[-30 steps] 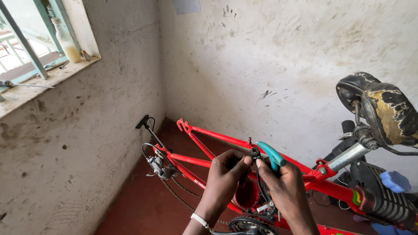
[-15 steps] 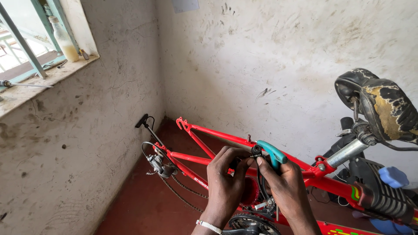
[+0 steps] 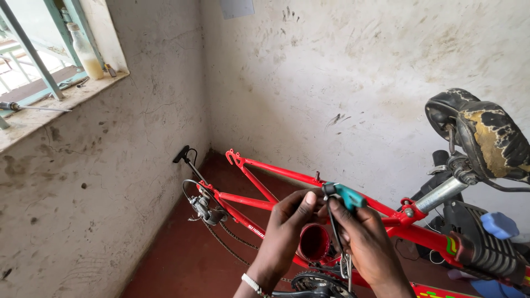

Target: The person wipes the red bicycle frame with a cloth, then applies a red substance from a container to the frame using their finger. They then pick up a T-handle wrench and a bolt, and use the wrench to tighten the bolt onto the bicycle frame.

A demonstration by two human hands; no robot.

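Head view shows a narrow corner: two scuffed, whitewashed walls meet over a dark red floor point(image 3: 182, 259). A window sill point(image 3: 66, 99) on your left carries a plastic bottle point(image 3: 85, 52) and a screwdriver point(image 3: 33, 107).

The red bicycle frame point(image 3: 265, 201) lies slantwise across the corner, its rear dropouts close to the back wall and its loose chain point(image 3: 229, 243) sagging toward the floor. The worn saddle point(image 3: 486, 135) stands at the right edge.

Your right hand point(image 3: 367, 243) is closed on the teal-handled tool point(image 3: 345, 196), held just above the frame's open round shell. Your left hand point(image 3: 287, 232) pinches the tool's dark end with its fingertips. Both hands touch the tool.

Open floor lies to the left of the frame, along the left wall; the right side is crowded by the saddle and dark parts.
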